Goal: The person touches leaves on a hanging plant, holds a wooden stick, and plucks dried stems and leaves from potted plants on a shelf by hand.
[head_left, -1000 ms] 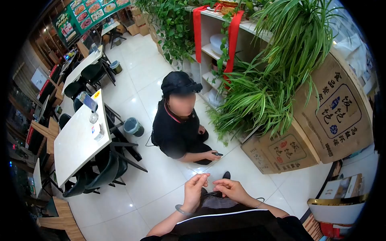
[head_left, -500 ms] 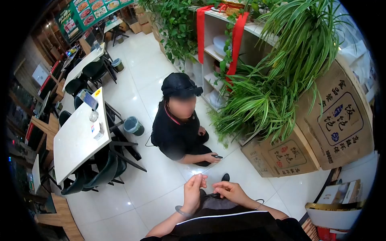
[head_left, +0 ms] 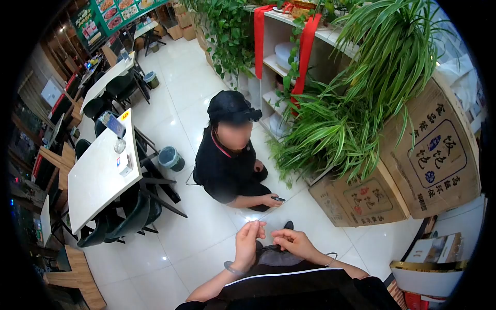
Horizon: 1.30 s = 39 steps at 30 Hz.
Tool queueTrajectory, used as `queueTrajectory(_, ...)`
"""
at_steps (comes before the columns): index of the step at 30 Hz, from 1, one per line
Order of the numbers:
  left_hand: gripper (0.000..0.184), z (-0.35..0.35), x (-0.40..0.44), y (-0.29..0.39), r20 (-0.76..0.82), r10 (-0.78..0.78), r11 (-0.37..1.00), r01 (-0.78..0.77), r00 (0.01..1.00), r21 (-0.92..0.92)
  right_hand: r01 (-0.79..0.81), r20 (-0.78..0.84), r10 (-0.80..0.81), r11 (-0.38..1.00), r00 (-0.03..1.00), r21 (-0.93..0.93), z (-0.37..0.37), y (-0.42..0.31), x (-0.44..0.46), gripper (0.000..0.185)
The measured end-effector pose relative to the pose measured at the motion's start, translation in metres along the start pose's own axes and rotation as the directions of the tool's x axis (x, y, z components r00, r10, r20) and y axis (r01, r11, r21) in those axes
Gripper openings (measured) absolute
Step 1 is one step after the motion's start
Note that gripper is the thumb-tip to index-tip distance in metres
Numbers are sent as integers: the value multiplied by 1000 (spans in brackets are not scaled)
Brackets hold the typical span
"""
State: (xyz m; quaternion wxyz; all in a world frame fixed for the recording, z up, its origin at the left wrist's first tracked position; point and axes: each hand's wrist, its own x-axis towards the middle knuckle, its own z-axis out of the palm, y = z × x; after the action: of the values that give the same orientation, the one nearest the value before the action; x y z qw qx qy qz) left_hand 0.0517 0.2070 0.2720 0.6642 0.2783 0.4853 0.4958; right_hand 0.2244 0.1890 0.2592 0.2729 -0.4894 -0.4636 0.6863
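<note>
My left hand [head_left: 247, 245] is raised before my dark apron [head_left: 289, 289], its fingers curled together in a pinch. Close on its right, my right hand [head_left: 294, 244] has thumb and fingertips drawn together too. A small gap separates the two hands. Whatever may be between the fingertips is too small to make out. Each wrist wears a bangle. Just beyond my hands, a person [head_left: 227, 155] in black clothes and a black cap is low down on the tiled floor, holding a small dark object [head_left: 278, 199].
White tables [head_left: 103, 175] with dark chairs [head_left: 129, 219] line the left. A bin [head_left: 171, 158] stands beside the nearest table. On the right are a shelf [head_left: 274, 62] with red ribbon, leafy plants [head_left: 336, 124] and large cardboard boxes [head_left: 439, 155]. A white container [head_left: 426, 279] sits lower right.
The view has shifted slightly. Both my hands stay nearly in place, with small movements of the fingers. The person in front keeps the same pose.
</note>
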Motion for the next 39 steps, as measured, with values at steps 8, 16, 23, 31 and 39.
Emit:
queueTrajectory(8,26,1,-1,-3,-1,-4,1000,4,1000,1,3,-19,-3,1000,1000,-2,2,-5,-2,28)
queueTrajectory(16,26,-1,-6,-2,3,4,1000,-4,1000,-7,27,-7,-27,999,1000,-28,5,-6,-3,29)
queueTrajectory(23,27,-10,-19,2,-15,32,999,-32,999,-1,44,-3,-44,999,999,-19,18,-5,-6,28)
queueTrajectory(31,28,-25,-32,3,-10,51,999,-51,999,12,87,4,-87,995,996,-40,37,0,-11,28)
queueTrajectory(39,27,-44,-44,4,-10,62,998,-62,998,-5,96,15,-96,995,995,-1,62,-3,-18,28)
